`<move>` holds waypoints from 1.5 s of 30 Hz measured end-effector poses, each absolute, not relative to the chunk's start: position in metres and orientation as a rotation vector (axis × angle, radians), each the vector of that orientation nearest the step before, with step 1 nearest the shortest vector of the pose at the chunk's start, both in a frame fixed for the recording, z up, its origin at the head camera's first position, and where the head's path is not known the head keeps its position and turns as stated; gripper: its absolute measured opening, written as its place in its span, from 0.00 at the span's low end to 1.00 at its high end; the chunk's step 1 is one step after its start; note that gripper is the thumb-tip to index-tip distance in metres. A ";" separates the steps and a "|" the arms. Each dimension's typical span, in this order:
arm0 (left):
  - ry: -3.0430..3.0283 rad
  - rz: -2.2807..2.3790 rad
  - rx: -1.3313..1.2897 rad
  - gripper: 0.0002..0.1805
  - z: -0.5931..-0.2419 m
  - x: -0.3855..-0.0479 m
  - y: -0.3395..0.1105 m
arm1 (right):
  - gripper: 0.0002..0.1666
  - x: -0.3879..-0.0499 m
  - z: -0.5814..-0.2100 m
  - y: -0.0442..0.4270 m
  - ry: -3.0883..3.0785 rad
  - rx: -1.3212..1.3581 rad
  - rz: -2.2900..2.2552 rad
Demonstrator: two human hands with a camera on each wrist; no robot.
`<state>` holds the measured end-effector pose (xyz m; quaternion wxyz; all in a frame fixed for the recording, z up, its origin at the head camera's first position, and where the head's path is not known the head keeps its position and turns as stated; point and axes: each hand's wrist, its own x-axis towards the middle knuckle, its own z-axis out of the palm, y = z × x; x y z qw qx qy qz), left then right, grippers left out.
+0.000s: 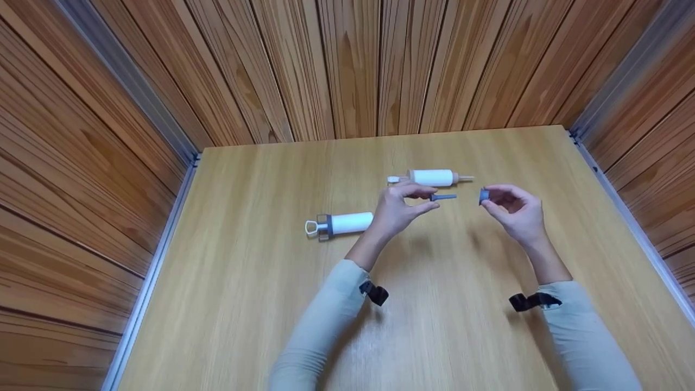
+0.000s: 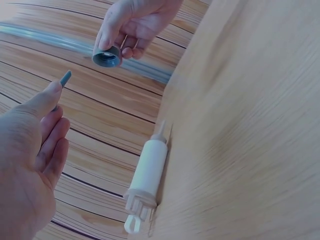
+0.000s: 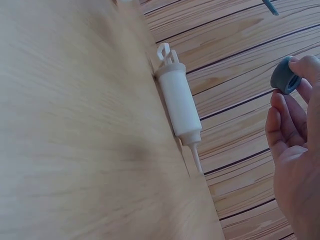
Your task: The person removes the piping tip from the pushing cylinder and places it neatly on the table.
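My left hand (image 1: 395,209) pinches a thin blue-grey nozzle (image 1: 446,196) by its wider end, its narrow tip pointing right. Across a gap, my right hand (image 1: 521,214) holds a short blue-grey ring cap (image 1: 484,196) between thumb and fingers. The left wrist view shows the cap's (image 2: 106,57) hollow, threaded-looking opening. The two parts are apart, both raised above the table. Just behind them lies a white tube with beige ends (image 1: 433,177), its nozzle to the right. Another white tube with a dark grey collar (image 1: 352,222) lies left of my left wrist.
The wooden table (image 1: 228,304) has metal rails (image 1: 157,260) along its left and right sides. Wood-panelled walls (image 1: 347,70) stand behind it and at both sides. A black wrist camera (image 1: 374,293) sits on the left sleeve, another (image 1: 529,302) on the right.
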<state>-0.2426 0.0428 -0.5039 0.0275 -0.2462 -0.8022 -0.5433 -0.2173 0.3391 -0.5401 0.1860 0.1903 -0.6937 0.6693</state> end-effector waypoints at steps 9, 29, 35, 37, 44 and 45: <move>-2.496 -1.712 -0.678 0.16 -0.513 -0.253 0.058 | 0.18 -0.221 -0.549 0.350 -1.987 0.445 1.892; -2.563 -1.854 -0.472 0.16 -0.551 -0.259 0.073 | 0.21 -0.224 -0.568 0.368 -2.299 0.146 1.732; -2.610 -1.811 -0.356 0.16 -0.558 -0.261 0.074 | 0.23 -0.227 -0.576 0.376 -2.393 0.082 1.702; -2.643 -1.784 -0.317 0.16 -0.560 -0.262 0.074 | 0.23 -0.229 -0.580 0.379 -2.422 0.053 1.692; -2.762 -1.656 -0.268 0.15 -0.565 -0.259 0.075 | 0.24 -0.232 -0.588 0.384 -2.520 -0.008 1.650; -2.776 -1.636 -0.274 0.15 -0.566 -0.259 0.075 | 0.24 -0.232 -0.589 0.383 -2.537 -0.013 1.638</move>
